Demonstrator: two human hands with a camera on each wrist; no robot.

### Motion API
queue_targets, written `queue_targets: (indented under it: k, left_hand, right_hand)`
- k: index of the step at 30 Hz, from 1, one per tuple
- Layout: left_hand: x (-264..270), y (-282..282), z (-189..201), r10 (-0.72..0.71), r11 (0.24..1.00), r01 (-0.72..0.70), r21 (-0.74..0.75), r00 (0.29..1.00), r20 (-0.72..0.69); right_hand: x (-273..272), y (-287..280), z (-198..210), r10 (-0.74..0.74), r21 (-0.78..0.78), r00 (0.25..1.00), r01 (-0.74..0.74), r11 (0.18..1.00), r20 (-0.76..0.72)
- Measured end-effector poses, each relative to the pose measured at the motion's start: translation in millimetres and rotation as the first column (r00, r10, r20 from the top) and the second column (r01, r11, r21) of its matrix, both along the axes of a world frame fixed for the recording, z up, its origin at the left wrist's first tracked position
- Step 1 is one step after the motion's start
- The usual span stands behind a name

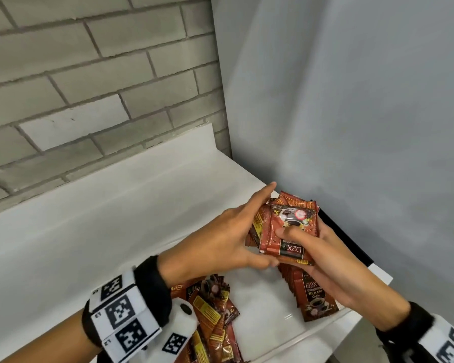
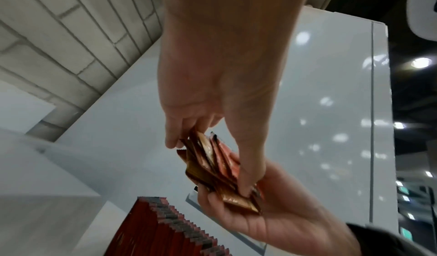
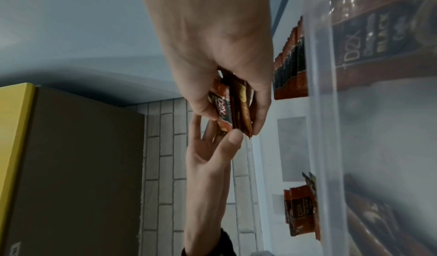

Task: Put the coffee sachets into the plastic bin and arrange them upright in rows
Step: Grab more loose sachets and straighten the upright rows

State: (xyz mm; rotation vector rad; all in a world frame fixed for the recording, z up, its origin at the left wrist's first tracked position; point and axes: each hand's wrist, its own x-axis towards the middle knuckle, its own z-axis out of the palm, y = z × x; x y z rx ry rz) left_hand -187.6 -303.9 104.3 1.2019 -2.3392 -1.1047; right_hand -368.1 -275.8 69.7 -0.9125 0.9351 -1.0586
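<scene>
A stack of red-brown coffee sachets is held above the clear plastic bin. My right hand grips the stack from the right, thumb across the top sachet and fingers underneath. My left hand pinches the stack's left side between thumb and fingers, with the index finger stretched out straight. The left wrist view shows the stack fanned out unevenly. A row of upright sachets stands in the bin below my right hand. Loose sachets lie in a heap at lower left, partly hidden by my left wrist.
The bin sits on a white counter in a corner, with a grey brick wall behind and a pale grey panel to the right. A brown box with a yellow edge shows in the right wrist view.
</scene>
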Motion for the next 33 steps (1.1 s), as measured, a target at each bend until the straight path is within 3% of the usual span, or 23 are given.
queue_targets:
  k: [5, 7, 9, 12, 15, 17, 21, 23, 26, 30, 33]
  left_hand:
    - [1.0, -8.4, -6.5, 0.181, 0.975, -0.141, 0.173, 0.952, -0.248]
    - [-1.0, -7.9, -10.6, 0.271, 0.935, -0.169, 0.313, 0.909, -0.318]
    - [-6.0, -4.5, -16.3, 0.361, 0.852, -0.113, 0.511, 0.834, -0.417]
    - [-14.9, 3.8, -16.5, 0.409, 0.773, 0.009, 0.634, 0.757, -0.51]
    - [-20.1, 7.3, -22.3, 0.424, 0.734, 0.108, 0.671, 0.699, -0.576]
    - [-22.1, 7.8, -27.3, 0.445, 0.7, 0.162, 0.695, 0.663, -0.602]
    - [-24.0, 9.6, -34.3, 0.447, 0.639, 0.225, 0.736, 0.67, -0.593]
    - [-23.0, 7.9, -36.3, 0.472, 0.621, 0.23, 0.749, 0.653, -0.592]
    - [-20.1, 6.0, -34.1, 0.518, 0.629, 0.186, 0.755, 0.624, -0.585]
    - [-15.6, 2.0, -32.3, 0.495, 0.673, 0.134, 0.727, 0.649, -0.578]
    - [-10.4, -0.7, -31.6, 0.486, 0.683, 0.134, 0.718, 0.649, -0.584]
  right_hand:
    - [-7.5, -1.3, -3.1, -0.011, -0.014, 0.999, 0.011, 1.0, 0.035]
    - [-6.5, -1.5, -4.7, -0.015, -0.024, 0.995, 0.018, 1.0, 0.098]
    - [-3.2, -2.0, -6.2, 0.008, -0.06, 0.991, 0.0, 0.998, 0.135]
    - [0.6, 0.5, -4.9, 0.049, -0.154, 0.998, -0.043, 0.987, 0.031]
    - [1.9, 4.2, -4.9, 0.102, -0.237, 0.99, -0.123, 0.964, -0.096]
    - [1.4, 5.2, -6.9, 0.133, -0.25, 0.986, -0.154, 0.956, -0.1]
    - [0.2, 3.7, -8.2, 0.158, -0.291, 0.977, -0.194, 0.937, -0.145]
    - [0.1, 2.2, -9.5, 0.1, -0.335, 0.964, -0.182, 0.925, -0.248]
    - [0.6, 0.4, -10.7, -0.072, -0.405, 0.879, -0.144, 0.903, -0.472]
    - [3.0, 1.3, -5.6, -0.213, -0.424, 0.891, 0.025, 0.905, -0.402]
    - [0.6, -0.3, -12.3, -0.243, -0.414, 0.868, 0.048, 0.909, -0.433]
